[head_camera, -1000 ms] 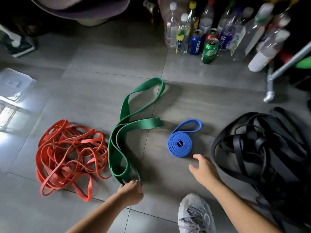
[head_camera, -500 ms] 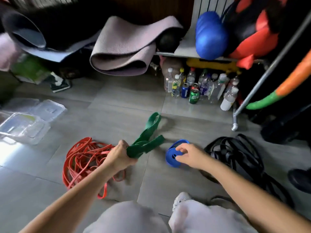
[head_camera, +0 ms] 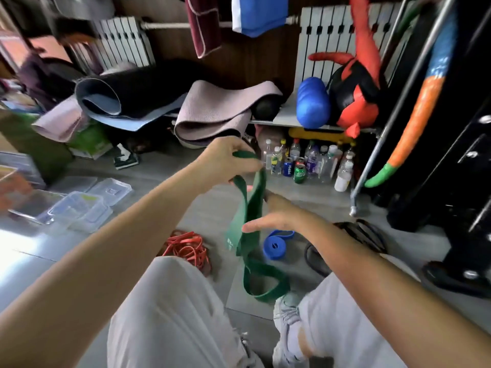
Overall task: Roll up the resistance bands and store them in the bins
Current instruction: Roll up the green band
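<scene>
A wide green resistance band (head_camera: 255,192) hangs in the air in front of me; its lower loop (head_camera: 263,286) dangles above the floor by my shoe. My left hand (head_camera: 225,162) is raised and grips the band's top end. Lower down, my right hand (head_camera: 273,217) is at the hanging part, thumb stretched out in front of the band and fingers behind it. A rolled blue band (head_camera: 275,245) lies on the floor, its tail loose. A tangle of red bands (head_camera: 188,248) lies to its left and black bands (head_camera: 372,235) to its right, partly hidden by my arm.
Clear plastic bins and lids (head_camera: 79,211) sit on the floor at the left. Bottles and cans (head_camera: 300,163) stand under a shelf with rolled mats (head_camera: 212,112). A metal rack leg (head_camera: 354,205) and dark equipment crowd the right. My knees fill the foreground.
My left hand has lifted the green band from floor level to chest height. My right hand left the blue roll and came to the hanging green band. The view tilted up.
</scene>
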`<action>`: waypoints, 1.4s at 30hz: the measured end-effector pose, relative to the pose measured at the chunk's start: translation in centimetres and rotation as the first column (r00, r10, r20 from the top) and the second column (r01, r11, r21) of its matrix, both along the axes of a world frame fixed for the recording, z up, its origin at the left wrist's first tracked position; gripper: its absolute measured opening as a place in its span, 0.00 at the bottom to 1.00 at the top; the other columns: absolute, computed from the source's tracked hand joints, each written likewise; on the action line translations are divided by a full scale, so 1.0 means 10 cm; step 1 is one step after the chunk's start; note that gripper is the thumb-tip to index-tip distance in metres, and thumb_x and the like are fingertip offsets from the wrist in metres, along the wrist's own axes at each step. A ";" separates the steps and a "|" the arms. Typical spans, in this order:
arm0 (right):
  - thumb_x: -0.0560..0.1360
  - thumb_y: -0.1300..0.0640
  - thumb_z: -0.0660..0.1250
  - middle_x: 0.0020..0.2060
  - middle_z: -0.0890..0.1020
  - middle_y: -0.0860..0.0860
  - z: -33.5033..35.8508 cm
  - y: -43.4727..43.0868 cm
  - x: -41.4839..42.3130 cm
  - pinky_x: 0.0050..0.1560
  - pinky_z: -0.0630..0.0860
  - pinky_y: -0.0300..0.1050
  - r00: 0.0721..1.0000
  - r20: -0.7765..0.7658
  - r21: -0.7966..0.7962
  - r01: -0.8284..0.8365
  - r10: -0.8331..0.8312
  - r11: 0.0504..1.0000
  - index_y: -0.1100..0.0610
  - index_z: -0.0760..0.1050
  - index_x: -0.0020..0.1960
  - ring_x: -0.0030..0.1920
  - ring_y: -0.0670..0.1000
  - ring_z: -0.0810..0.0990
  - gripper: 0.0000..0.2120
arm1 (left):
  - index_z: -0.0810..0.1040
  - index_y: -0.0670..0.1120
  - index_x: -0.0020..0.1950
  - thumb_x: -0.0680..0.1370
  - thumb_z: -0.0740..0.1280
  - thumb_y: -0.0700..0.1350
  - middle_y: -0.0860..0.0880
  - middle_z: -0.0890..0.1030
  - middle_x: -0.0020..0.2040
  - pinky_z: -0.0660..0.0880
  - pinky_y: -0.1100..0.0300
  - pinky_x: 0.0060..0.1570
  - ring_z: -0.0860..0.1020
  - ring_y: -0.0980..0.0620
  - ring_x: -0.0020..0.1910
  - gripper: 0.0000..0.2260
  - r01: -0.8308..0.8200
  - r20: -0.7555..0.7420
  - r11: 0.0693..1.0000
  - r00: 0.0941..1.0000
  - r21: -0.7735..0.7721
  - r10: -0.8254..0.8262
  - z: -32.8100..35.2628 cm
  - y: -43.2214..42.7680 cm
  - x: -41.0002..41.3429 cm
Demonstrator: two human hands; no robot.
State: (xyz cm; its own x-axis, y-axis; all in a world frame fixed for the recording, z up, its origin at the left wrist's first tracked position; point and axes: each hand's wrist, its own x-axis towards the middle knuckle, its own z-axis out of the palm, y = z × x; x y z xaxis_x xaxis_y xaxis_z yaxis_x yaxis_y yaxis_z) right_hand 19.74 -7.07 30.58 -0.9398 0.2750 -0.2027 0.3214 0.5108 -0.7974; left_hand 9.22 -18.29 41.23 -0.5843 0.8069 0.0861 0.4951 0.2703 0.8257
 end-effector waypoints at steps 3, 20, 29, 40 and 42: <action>0.65 0.56 0.77 0.55 0.81 0.56 0.07 -0.20 0.12 0.64 0.72 0.50 0.993 -0.092 -0.238 0.052 -0.076 0.970 0.54 0.75 0.49 0.57 0.56 0.79 0.16 | 0.79 0.45 0.42 0.73 0.70 0.39 0.51 0.79 0.30 0.75 0.63 0.30 0.78 0.56 0.28 0.02 0.073 0.244 0.984 0.963 0.164 -0.112 0.23 -0.05 0.19; 0.63 0.47 0.77 0.49 0.81 0.48 0.42 0.59 1.15 0.59 0.74 0.46 0.983 -0.037 -0.046 0.177 -0.179 0.983 0.50 0.74 0.51 0.53 0.48 0.79 0.21 | 0.76 0.43 0.50 0.71 0.72 0.38 0.48 0.81 0.40 0.81 0.49 0.44 0.81 0.51 0.37 0.10 0.137 0.476 0.958 0.844 0.251 -0.246 -0.11 0.39 0.50; 0.64 0.58 0.78 0.47 0.85 0.45 -0.16 0.69 1.25 0.48 0.76 0.34 0.926 -0.265 -0.280 0.193 -0.269 0.940 0.49 0.76 0.61 0.49 0.44 0.83 0.27 | 0.78 0.50 0.50 0.65 0.77 0.35 0.48 0.82 0.49 0.77 0.55 0.56 0.80 0.51 0.50 0.19 0.216 0.347 0.966 0.903 0.142 -0.253 -0.89 0.60 0.77; 0.51 0.36 0.80 0.56 0.81 0.46 -0.37 0.81 1.16 0.63 0.73 0.50 0.897 -0.323 -0.330 0.191 -0.301 0.924 0.42 0.75 0.56 0.58 0.48 0.79 0.35 | 0.77 0.44 0.55 0.62 0.73 0.37 0.45 0.82 0.47 0.79 0.49 0.48 0.80 0.45 0.46 0.22 0.137 0.699 0.935 0.631 0.328 -0.337 -0.97 0.74 0.90; 0.51 0.37 0.80 0.54 0.82 0.44 -0.33 0.87 1.16 0.60 0.74 0.44 0.900 -0.317 -0.321 0.194 -0.298 0.927 0.45 0.75 0.56 0.57 0.46 0.80 0.36 | 0.76 0.43 0.57 0.63 0.72 0.37 0.45 0.82 0.47 0.79 0.48 0.48 0.81 0.45 0.46 0.22 0.126 0.718 0.931 0.604 0.342 -0.346 -0.96 0.76 0.87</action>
State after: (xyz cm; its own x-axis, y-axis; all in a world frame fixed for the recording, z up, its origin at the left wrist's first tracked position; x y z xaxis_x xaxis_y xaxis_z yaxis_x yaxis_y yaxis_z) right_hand 31.31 1.61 27.28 -0.8717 0.4893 0.0287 0.0781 0.1965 -0.9774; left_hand 17.96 -10.70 31.63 -0.3194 0.9433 -0.0909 -0.3164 -0.0157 0.9485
